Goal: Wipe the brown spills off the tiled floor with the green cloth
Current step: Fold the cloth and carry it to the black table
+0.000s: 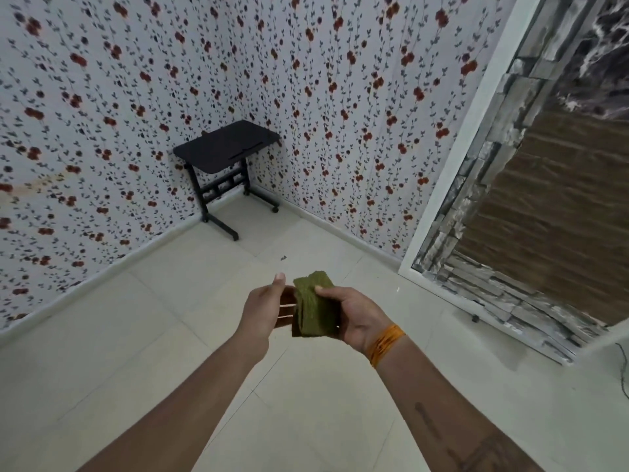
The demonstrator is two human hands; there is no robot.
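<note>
A folded green cloth (313, 308) is held up in front of me, above the pale tiled floor (177, 335). My right hand (354, 316) grips it, thumb across the cloth's top face. My left hand (265, 306) is at the cloth's left edge with its fingers straight, reaching behind and under the cloth, thumb raised. A small dark speck (283, 257) lies on the tiles beyond my hands. I see no broad brown spill on the floor.
A small black table on wheels (226, 149) stands in the far corner against floral wallpaper. A white-framed stone and wood panel (510, 212) leans along the right wall. A thin cable (623, 369) runs at the right edge.
</note>
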